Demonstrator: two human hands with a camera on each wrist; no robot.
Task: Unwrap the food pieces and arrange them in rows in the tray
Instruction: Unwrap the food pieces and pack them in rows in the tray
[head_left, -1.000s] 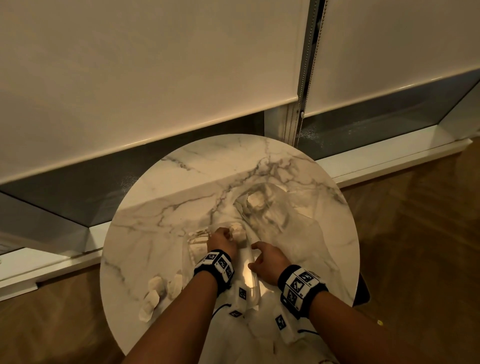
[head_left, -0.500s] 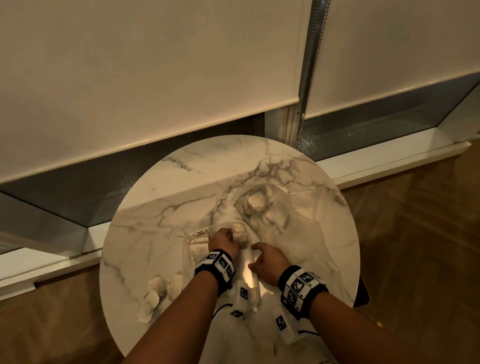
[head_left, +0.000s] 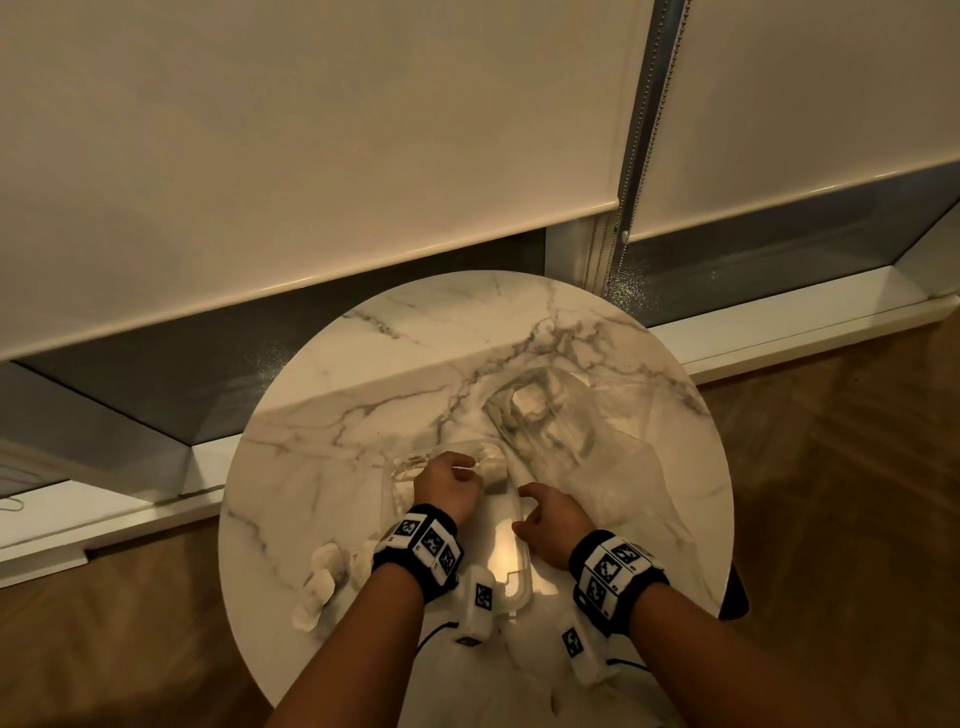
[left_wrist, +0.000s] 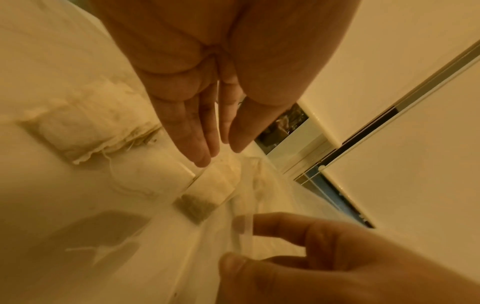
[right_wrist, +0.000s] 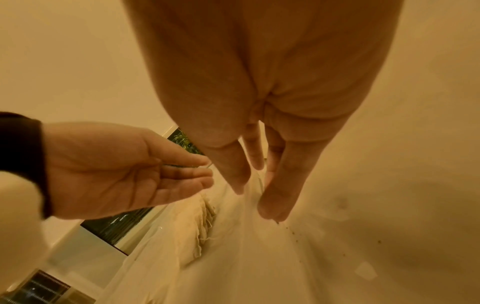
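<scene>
Head view is showing the left hand (head_left: 448, 486) with its fingertips at a pale food piece (head_left: 492, 467) just past the centre of the frame, at the far end of the clear tray (head_left: 511, 577). Left wrist view is showing the fingers (left_wrist: 200, 131) extended and nearly straight, tips touching the wrapped piece (left_wrist: 221, 181) without curling round it. The right hand (head_left: 550, 519) is lying at the tray's right edge, right of centre; its fingers (right_wrist: 272, 185) are loosely spread over thin clear film and are gripping nothing that can be confirmed.

A second cloth-wrapped piece (left_wrist: 96, 121) is lying in the left of the left wrist frame. More pieces (head_left: 324, 571) are sitting on the marble table (head_left: 322, 415) at lower left of the head frame, and one (head_left: 530, 402) is sitting in a clear bag (head_left: 597, 447) at upper right of the tabletop.

Handling judgement: the pieces are probably light and soft, and the wrapping is thin and frayed. Taking hold at the loose wrapper edge, with the other hand steadying the body gently, is advisable; squeezing may deform the piece.
</scene>
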